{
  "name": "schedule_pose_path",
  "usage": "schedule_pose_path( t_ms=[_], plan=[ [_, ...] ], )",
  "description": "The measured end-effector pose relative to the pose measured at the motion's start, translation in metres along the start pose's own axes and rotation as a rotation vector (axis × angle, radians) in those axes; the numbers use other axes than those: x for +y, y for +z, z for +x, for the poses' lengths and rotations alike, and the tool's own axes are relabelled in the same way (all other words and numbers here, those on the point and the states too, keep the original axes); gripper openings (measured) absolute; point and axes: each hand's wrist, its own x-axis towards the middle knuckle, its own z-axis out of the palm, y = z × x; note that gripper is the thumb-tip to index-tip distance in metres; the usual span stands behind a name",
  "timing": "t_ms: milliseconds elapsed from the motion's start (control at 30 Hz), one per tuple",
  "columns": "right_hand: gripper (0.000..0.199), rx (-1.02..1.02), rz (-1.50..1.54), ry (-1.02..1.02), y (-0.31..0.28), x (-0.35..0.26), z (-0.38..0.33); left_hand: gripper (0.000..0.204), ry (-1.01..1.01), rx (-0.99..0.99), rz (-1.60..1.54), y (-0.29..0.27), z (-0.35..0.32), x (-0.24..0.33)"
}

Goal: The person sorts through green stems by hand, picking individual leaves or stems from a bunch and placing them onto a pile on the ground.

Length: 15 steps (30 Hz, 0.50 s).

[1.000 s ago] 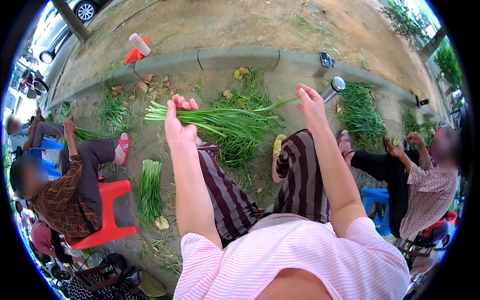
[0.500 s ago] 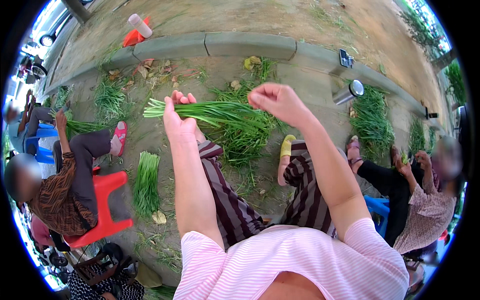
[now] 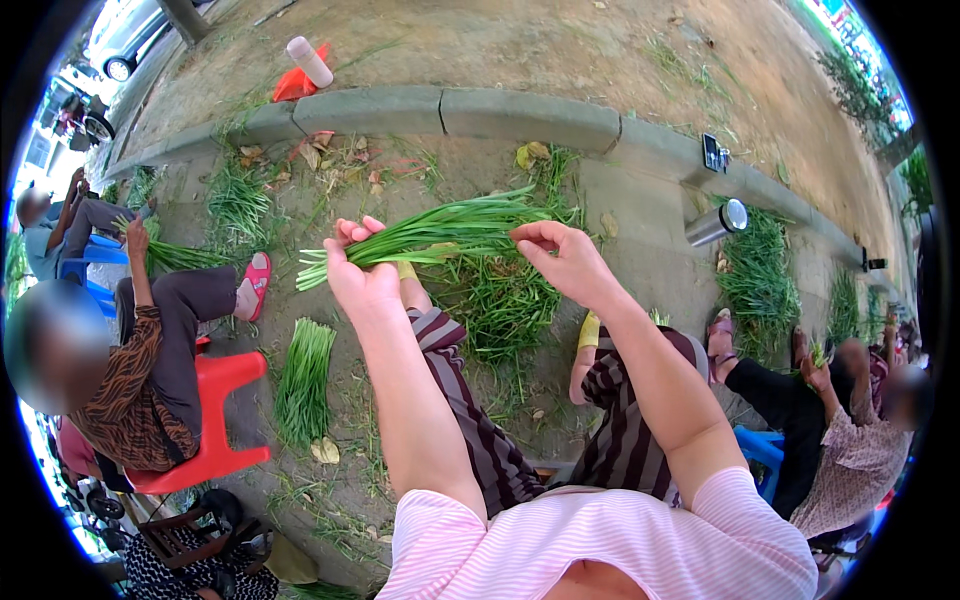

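My left hand (image 3: 362,272) is closed around a bunch of garlic chives (image 3: 440,230), held up in front of my knees. Their pale cut ends stick out past the hand on the left, and the green leaves fan out to the right. At the leaf ends is my right hand (image 3: 568,262), its thumb and fingers drawn together in a pinch; whether a leaf is between them is too small to tell. Beneath the bunch, a loose heap of chives (image 3: 505,315) lies on the ground between my feet. A neat bundle of chives (image 3: 305,385) rests to the left.
A stone kerb (image 3: 530,115) runs across the far side. Near it are a steel flask (image 3: 712,224), a phone (image 3: 712,152) and a pink bottle (image 3: 309,62) beside an orange bag (image 3: 294,86). People sit either side, one on a red chair (image 3: 215,420), with more chives (image 3: 757,275) about.
The bunch in my left hand has tilted, its leaf ends now higher and more spread. My right hand has moved slightly down. The whole view has shifted a little.
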Motion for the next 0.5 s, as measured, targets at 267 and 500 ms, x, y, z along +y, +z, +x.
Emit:
schedule_pose_path(
  t_ms=[267,500],
  plan=[
    [0.03,-0.087,0.083,0.072,-0.004,-0.003,-0.001,0.04,-0.067,-0.078,-0.061,0.001,-0.002,-0.008],
    [0.037,-0.203,0.092,0.147,-0.006,0.0,-0.004,0.043,-0.093,-0.131,-0.059,0.001,-0.004,-0.013]
  ],
)
